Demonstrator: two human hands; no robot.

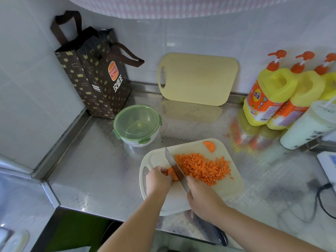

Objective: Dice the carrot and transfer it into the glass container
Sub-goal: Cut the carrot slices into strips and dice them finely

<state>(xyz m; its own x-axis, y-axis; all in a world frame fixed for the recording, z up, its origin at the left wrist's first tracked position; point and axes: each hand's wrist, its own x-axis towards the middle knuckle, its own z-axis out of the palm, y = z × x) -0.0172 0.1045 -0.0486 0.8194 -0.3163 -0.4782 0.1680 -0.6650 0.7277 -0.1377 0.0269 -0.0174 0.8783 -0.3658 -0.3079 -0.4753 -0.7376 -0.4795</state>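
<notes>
Lower centre of frame: your left hand curls its fingers over the remaining carrot piece, pinning it to the cutting board. Your right hand is wrapped tight round the handle of the knife, blade against the piece's right side. Diced carrot is heaped just right of the blade. A half-slice lies at the board's upper edge. The glass container, green lid on top, sits up-left of the board.

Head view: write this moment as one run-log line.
left hand holds carrot | right hand grips knife | dice on board | container lidded
</notes>
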